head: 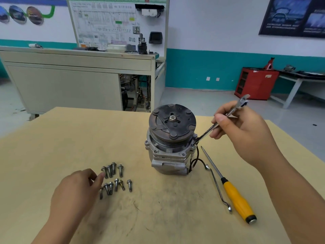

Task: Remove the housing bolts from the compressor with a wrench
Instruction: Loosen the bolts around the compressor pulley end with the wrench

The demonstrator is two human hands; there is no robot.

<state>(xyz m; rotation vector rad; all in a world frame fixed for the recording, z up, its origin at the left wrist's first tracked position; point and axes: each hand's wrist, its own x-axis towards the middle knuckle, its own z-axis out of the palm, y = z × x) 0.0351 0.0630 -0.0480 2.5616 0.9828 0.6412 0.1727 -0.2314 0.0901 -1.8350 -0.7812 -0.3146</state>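
Tan board forms the table (52, 138), scuffed with dark smudges toward its near edge. On it, right of centre, the compressor (168, 155) stands upright on its grey cast housing, its dark round clutch plate (172, 123) facing up and a thin black wire looping down its right side.

The right hand (246, 131) is raised to the compressor's right, thumb and fingers clamped round the shaft of a slim steel wrench (205, 132). The wrench slants down to the left, and its lower end sits on a bolt at the housing's right flange.

The left hand (77, 189) hovers low over the board, fingers loosely curled with the tips close together just beside the loose bolts (120, 170); I cannot tell whether they touch one.

A yellow-handled screwdriver (237, 199) lies right of the compressor, with a thin bent steel rod (218, 189) alongside it.

About 10 bolts lie in 2 rough rows straight on the board, in no tray or dish.
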